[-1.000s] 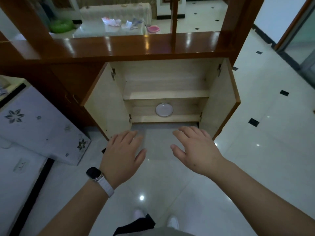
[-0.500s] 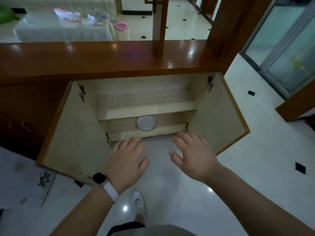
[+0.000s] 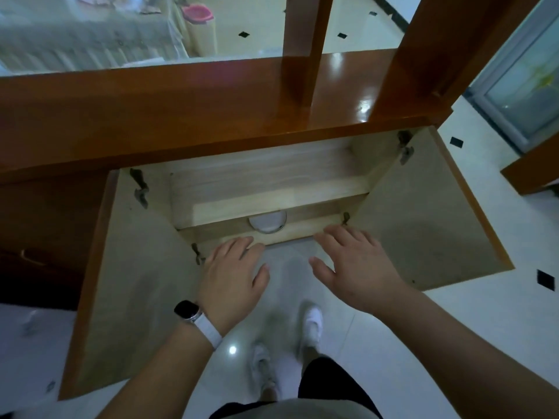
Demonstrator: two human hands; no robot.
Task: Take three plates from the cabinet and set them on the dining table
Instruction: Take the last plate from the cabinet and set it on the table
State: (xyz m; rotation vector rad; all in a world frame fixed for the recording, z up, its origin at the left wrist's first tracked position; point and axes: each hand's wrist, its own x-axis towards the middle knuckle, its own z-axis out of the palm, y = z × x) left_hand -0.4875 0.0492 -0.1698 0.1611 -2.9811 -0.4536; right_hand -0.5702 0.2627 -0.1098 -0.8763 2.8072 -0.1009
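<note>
Head view showed both sets of fingers spread flat and empty, left hand [image 3: 233,276] and right hand [image 3: 354,264] now at the cabinet [image 3: 211,116] sill, nearer than a second before; the plates [image 3: 267,222] (count unclear) sat on the bottom shelf, untouched, half hidden under the middle shelf.

Dim, motion-blurred, wide-angle warp, floor [image 3: 378,343] glare

Head camera looks steeply down (close in) at the open cabinet [image 3: 266,189].
</note>
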